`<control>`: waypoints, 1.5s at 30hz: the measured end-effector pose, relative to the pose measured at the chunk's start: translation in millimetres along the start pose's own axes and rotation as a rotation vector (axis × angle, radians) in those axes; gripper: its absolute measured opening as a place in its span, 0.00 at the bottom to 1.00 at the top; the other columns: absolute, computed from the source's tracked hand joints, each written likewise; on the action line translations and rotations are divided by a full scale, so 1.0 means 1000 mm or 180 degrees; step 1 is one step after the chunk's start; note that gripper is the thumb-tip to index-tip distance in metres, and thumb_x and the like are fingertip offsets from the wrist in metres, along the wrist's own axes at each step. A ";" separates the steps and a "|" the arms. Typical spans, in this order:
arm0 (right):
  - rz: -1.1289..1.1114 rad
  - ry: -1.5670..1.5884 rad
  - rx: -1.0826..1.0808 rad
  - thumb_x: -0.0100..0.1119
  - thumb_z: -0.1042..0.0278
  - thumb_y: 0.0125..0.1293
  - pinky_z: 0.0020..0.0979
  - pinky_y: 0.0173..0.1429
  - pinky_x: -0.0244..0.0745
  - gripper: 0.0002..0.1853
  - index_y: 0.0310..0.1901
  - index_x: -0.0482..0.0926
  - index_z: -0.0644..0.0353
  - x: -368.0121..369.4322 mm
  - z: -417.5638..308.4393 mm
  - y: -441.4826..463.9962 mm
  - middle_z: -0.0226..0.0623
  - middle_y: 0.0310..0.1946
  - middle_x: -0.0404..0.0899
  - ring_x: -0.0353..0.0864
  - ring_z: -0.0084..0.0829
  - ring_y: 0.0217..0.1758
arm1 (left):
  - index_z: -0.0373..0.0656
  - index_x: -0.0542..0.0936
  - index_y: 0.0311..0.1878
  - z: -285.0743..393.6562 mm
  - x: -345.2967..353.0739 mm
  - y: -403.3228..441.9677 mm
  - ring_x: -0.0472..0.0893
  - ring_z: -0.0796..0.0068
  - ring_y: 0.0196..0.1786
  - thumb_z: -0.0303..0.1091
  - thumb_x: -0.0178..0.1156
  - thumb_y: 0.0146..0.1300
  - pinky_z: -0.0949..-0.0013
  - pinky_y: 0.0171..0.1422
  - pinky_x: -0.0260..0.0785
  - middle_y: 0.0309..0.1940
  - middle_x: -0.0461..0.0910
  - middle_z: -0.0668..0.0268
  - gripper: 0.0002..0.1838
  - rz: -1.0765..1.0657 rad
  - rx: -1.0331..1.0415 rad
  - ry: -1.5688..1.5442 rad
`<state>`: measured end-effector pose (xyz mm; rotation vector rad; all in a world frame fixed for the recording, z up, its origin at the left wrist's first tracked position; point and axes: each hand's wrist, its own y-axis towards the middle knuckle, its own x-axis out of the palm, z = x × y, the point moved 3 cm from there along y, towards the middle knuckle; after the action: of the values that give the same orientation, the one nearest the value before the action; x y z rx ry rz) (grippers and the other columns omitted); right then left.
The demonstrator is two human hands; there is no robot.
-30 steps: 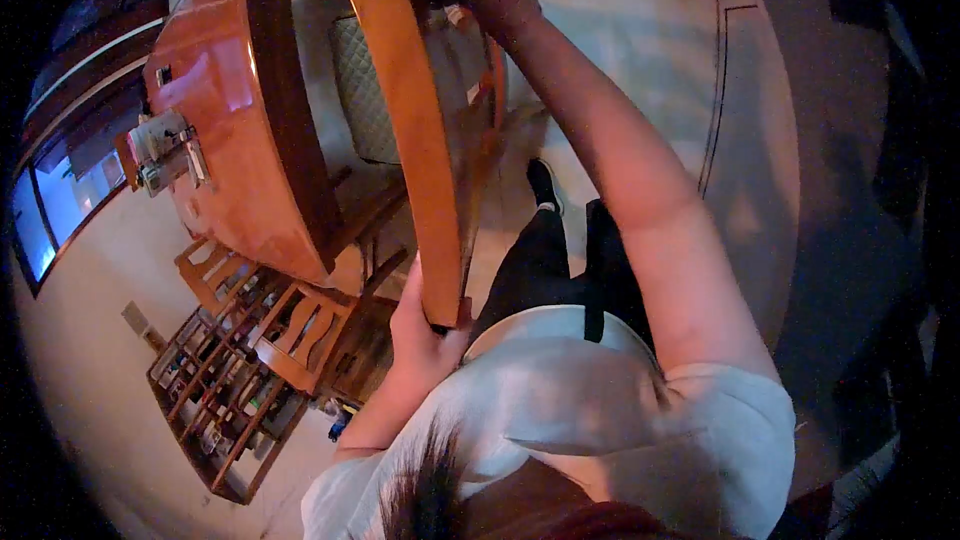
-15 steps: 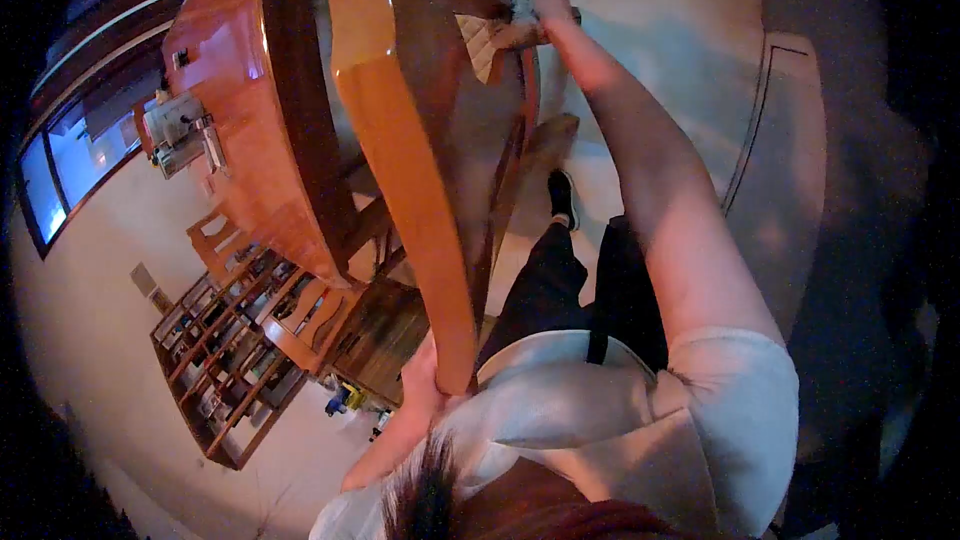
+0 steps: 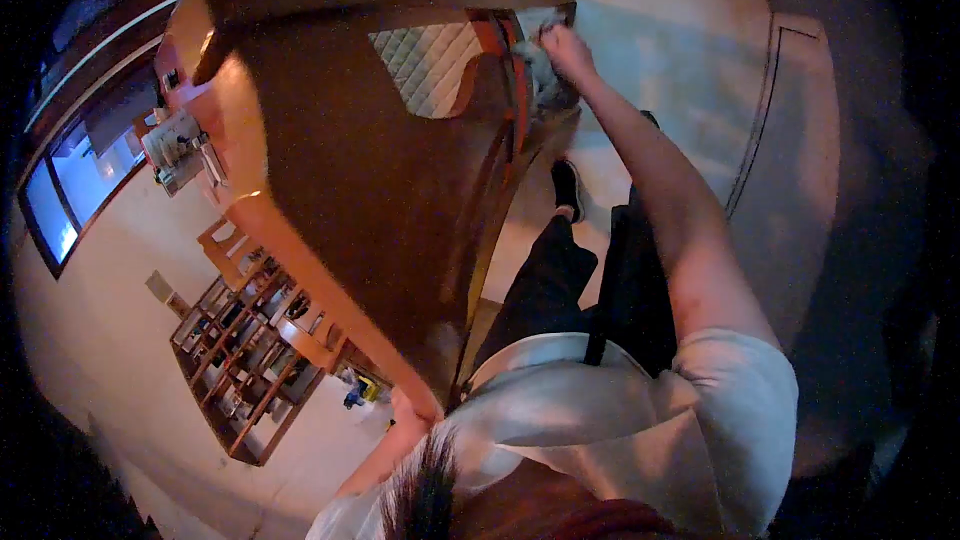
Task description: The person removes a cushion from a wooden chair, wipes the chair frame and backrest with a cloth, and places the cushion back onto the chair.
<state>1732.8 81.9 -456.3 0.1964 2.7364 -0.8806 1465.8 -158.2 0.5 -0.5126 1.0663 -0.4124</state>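
A wooden chair (image 3: 350, 180) fills the middle of the head view, tilted, with its broad brown panel facing me. A pale quilted seat pad (image 3: 425, 70) shows through an opening in its frame. My right hand (image 3: 570, 55), at the end of an outstretched arm, is closed on a crumpled grey-white cloth (image 3: 548, 85). The cloth lies against the far end of the chair's frame. Close to my body, my left hand (image 3: 412, 412) grips the near end of the chair's orange-brown rail; its fingers are mostly hidden behind the wood.
Behind the chair stands a polished wooden table (image 3: 180, 90) with a container of small items (image 3: 172, 145) on it. Further off are another chair (image 3: 228, 245) and an open wooden shelf (image 3: 245, 370) holding several things. My shoe (image 3: 567, 190) is on the pale floor beside the chair.
The chair has turned and tipped, so its broad panel and more of the quilted pad now show. My right hand has shifted slightly down and right with the cloth. My left hand stays at the rail.
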 end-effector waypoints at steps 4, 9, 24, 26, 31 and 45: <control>0.1551 -0.0093 -0.1170 0.50 0.62 0.58 0.43 0.56 0.64 0.17 0.46 0.73 0.63 0.019 -0.004 0.047 0.49 0.52 0.69 0.67 0.49 0.55 | 0.37 0.66 0.55 0.019 0.000 0.007 0.73 0.71 0.47 0.31 0.55 0.58 0.67 0.54 0.64 0.46 0.72 0.60 0.21 0.0143 0.0057 -0.0003; 0.0995 -0.0235 -0.0773 0.49 0.70 0.58 0.42 0.58 0.63 0.16 0.48 0.72 0.67 0.072 0.000 0.015 0.50 0.54 0.66 0.64 0.49 0.57 | 0.37 0.65 0.55 0.037 0.000 0.014 0.73 0.71 0.47 0.30 0.55 0.58 0.67 0.54 0.64 0.46 0.72 0.60 0.22 0.0273 0.0093 0.0047; 0.0430 -0.1642 -0.1929 0.51 0.72 0.51 0.41 0.45 0.70 0.11 0.37 0.77 0.60 0.009 -0.009 0.025 0.42 0.41 0.72 0.71 0.43 0.44 | 0.36 0.63 0.56 0.084 0.001 0.030 0.72 0.70 0.48 0.28 0.56 0.56 0.66 0.55 0.63 0.47 0.71 0.59 0.24 0.0477 0.0611 0.0151; 0.0324 -0.2024 -0.2003 0.51 0.71 0.52 0.42 0.44 0.69 0.12 0.39 0.75 0.60 0.037 -0.015 0.023 0.42 0.41 0.72 0.71 0.43 0.44 | 0.36 0.63 0.56 0.081 -0.007 0.032 0.72 0.69 0.48 0.28 0.56 0.56 0.66 0.55 0.63 0.47 0.71 0.59 0.24 0.0519 0.0654 0.0151; -0.0082 -0.0694 -0.0727 0.50 0.70 0.54 0.47 0.46 0.69 0.13 0.41 0.76 0.60 0.063 0.020 -0.034 0.45 0.44 0.73 0.72 0.48 0.45 | 0.36 0.62 0.56 0.092 -0.009 0.039 0.72 0.69 0.49 0.28 0.56 0.56 0.66 0.55 0.63 0.47 0.70 0.59 0.25 0.0616 0.0849 0.0165; -0.0904 0.0611 -0.0388 0.50 0.70 0.58 0.43 0.43 0.70 0.10 0.39 0.72 0.65 0.124 0.077 -0.172 0.47 0.31 0.74 0.76 0.43 0.39 | 0.36 0.60 0.57 0.114 -0.012 0.052 0.71 0.68 0.50 0.26 0.57 0.54 0.65 0.55 0.62 0.47 0.69 0.58 0.27 0.0744 0.1308 0.0243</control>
<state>1594.3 -96.7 -457.0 -0.1429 3.0380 -0.7948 1567.3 -87.5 22.8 -0.0068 1.0653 -0.4320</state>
